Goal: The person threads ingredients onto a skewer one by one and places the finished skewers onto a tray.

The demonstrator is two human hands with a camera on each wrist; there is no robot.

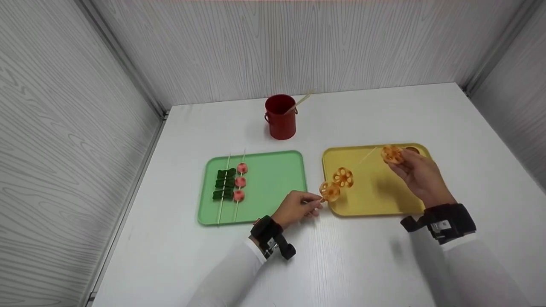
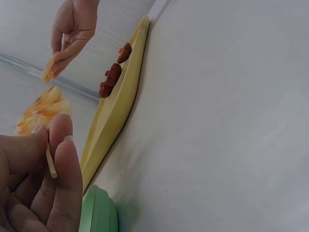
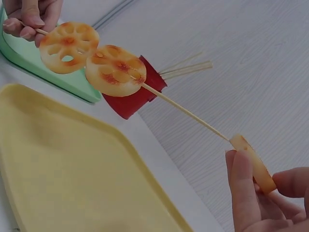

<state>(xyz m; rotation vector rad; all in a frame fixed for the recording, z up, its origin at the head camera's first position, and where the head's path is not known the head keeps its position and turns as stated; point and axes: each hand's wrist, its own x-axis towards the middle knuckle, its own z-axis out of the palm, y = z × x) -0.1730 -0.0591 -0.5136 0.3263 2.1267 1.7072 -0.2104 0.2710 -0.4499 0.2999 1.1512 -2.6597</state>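
Low over the gap between the two trays, my left hand (image 1: 298,207) pinches the blunt end of a wooden skewer (image 3: 186,113) between thumb and fingers. Two browned lotus root slices are threaded on that skewer, a nearer one (image 3: 53,53) by the left fingers and a farther one (image 3: 108,82) beside it. Above the yellow tray (image 1: 362,204), my right hand (image 1: 422,177) holds a third lotus root slice (image 3: 256,166) by its edge, between thumb and fingertips. In the right wrist view the skewer's bare tip meets the upper end of this slice.
On the green tray (image 1: 275,170) lie a skewer of dark green pieces (image 1: 225,183) and a skewer of round pink pieces (image 1: 240,182). A red bucket (image 1: 281,125) with thin sticks (image 1: 302,102) stands behind the trays. Several brown mushroom-like pieces (image 2: 114,73) sit on the yellow tray.
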